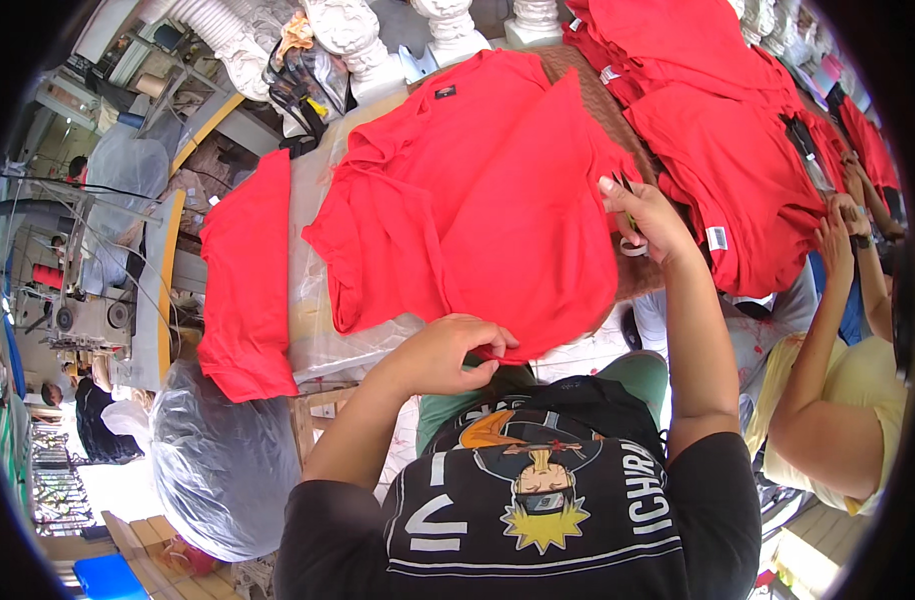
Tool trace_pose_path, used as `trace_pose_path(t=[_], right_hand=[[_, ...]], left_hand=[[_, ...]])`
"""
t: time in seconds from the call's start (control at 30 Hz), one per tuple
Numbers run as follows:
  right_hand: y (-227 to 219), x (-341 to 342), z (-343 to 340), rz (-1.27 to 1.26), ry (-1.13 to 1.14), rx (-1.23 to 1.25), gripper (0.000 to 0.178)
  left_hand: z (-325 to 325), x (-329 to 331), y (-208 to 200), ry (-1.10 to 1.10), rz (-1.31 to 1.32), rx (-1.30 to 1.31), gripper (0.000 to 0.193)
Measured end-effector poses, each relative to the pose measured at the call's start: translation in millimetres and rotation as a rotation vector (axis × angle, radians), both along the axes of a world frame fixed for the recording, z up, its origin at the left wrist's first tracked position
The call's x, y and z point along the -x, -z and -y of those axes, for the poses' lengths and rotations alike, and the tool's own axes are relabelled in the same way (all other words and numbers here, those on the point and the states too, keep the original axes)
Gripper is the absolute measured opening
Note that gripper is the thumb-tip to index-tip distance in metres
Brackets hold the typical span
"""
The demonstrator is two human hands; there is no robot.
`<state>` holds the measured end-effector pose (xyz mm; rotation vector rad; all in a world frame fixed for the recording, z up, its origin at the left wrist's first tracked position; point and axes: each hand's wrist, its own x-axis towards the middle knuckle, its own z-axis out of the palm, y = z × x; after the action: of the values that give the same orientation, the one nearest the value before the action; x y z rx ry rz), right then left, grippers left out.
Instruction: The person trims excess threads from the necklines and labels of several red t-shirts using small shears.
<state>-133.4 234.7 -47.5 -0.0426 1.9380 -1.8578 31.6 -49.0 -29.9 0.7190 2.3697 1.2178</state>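
Pinches with the left hand (450, 350) the hem of the red shirt (508, 220), with thumb and fingertips narrowly together on the cloth, just past the near edge of the table (309, 215). Holds in the right hand (648, 216) the small scissors (633, 248), with fingers closed around them and dark blades pointing toward the far edge, just beside the right side of the shirt. Cannot tell surely the opening of the blades, so small in this view. Has the red shirt spread over the table's middle, wrinkled, with the small black label (445, 92) near the far edge and the hem hanging over the near edge. Has at the left edge another red cloth (248, 285), draped partly over it; at the right, a heap of red garments (728, 150), with a co-worker's hand (836, 243) at its outer side. Has beyond the far edge white balusters (356, 50).
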Motion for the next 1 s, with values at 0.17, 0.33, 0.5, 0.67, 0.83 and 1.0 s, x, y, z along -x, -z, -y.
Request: trace_pose_path(t=[0.17,0.33,0.5,0.67,0.83,1.0], right_hand=[[6,-2,-1,0.001,-0.099,-0.130,0.030],[-18,-17,18,-0.045,-0.064,0.042,0.023],[-24,-18,14,-0.094,-0.031,0.315,0.021],[-46,-36,31,-0.223,0.025,0.385,0.018],[-80,-65,24,-0.288,0.018,0.440,0.015],[-104,-90,10,-0.497,-0.059,0.526,0.032]], left_hand=[[9,3,-7,-0.093,-0.135,0.030,0.011],[41,14,-12,-0.754,-0.712,-0.337,0.012],[53,12,11,-1.112,-0.391,-0.883,0.010],[22,-6,44,-1.107,0.393,-1.156,0.025],[27,-12,68,-1.173,0.632,-1.131,0.041],[4,35,57,-1.219,-0.074,-0.427,0.067]])
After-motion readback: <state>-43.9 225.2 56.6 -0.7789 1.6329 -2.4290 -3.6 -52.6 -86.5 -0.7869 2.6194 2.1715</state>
